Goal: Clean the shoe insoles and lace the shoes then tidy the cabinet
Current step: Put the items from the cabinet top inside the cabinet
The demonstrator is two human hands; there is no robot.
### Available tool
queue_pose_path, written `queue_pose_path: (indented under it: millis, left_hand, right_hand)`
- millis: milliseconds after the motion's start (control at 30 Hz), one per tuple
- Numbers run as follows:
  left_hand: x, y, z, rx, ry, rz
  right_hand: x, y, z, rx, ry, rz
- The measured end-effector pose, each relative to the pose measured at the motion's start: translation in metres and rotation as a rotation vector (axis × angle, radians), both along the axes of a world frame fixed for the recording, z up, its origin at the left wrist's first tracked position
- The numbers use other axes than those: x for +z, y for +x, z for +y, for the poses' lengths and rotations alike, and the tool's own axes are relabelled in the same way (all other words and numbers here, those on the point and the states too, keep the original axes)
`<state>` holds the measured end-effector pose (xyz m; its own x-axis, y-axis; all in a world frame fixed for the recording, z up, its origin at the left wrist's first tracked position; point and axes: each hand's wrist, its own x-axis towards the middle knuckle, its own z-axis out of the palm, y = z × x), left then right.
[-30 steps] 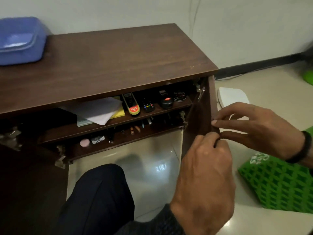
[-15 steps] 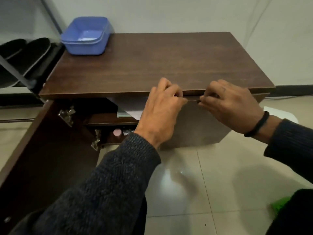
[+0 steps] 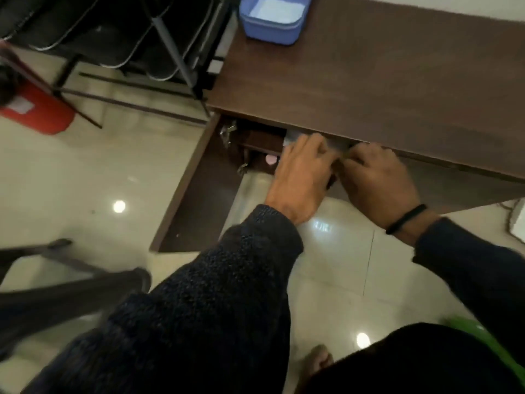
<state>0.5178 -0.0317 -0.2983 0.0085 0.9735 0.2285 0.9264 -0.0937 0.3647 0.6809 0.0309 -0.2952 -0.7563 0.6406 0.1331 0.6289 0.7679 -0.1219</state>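
Observation:
I look down on the dark brown cabinet (image 3: pixel 383 81). Its left door (image 3: pixel 199 200) stands swung wide open. Its right door (image 3: pixel 454 189) is pushed almost flush under the top's front edge. My left hand (image 3: pixel 301 177) and my right hand (image 3: pixel 375 180) sit side by side at that door's free upper corner, fingers curled over its top edge. In the open left half I see a shelf, a metal hinge (image 3: pixel 227 132) and a small pink object (image 3: pixel 270 159). The hands hide the rest of the inside.
A blue plastic basin (image 3: pixel 272 21) stands on the cabinet top's far left corner. A dark shoe rack (image 3: pixel 170 52) is left of the cabinet, with a red container (image 3: pixel 37 115) on the floor beyond. A green stool (image 3: pixel 488 336) is at my lower right, dark furniture legs (image 3: pixel 71 294) at lower left.
The right door has swung from wide open to almost shut, with both hands moving along on its edge. The view has risen and now looks steeply down on the cabinet.

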Motion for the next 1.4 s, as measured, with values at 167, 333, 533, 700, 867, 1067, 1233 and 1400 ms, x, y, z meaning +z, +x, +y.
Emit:
queue_pose_path:
  millis: [167,333,533,700,867,1067,1233,1400]
  left_hand:
    - [0.032,-0.087,-0.080,0.529,-0.012,-0.152]
    - [0.026,-0.169,-0.151,0.953,-0.420,-0.758]
    - [0.020,-0.201,-0.185,0.591,-0.871,-0.586]
    - [-0.001,-0.166,-0.173,0.354,-0.954,-0.324]
    - [-0.026,-0.109,-0.138,0.267,-0.853,-0.265]
    - [-0.027,-0.041,-0.077,0.318,-0.828,-0.436]
    - [-0.014,-0.024,-0.024,0.262,-0.904,-0.769]
    - [-0.008,-0.013,0.027,0.151,-0.952,-0.734]
  right_hand:
    - [0.032,-0.130,-0.070,0.014,-0.449,0.098]
    - [0.044,-0.216,-0.152,0.192,-0.667,-0.028]
    - [0.039,-0.236,-0.186,0.086,-0.592,-0.203]
    - [0.048,-0.198,-0.183,0.009,-0.562,-0.302]
    - [0.042,-0.134,-0.162,0.000,-0.444,-0.331]
    - [0.048,-0.060,-0.114,0.031,-0.316,-0.554]
    - [0.056,-0.061,-0.077,-0.160,-0.357,-0.734]
    - [0.047,-0.067,-0.032,-0.305,-0.414,-0.679]
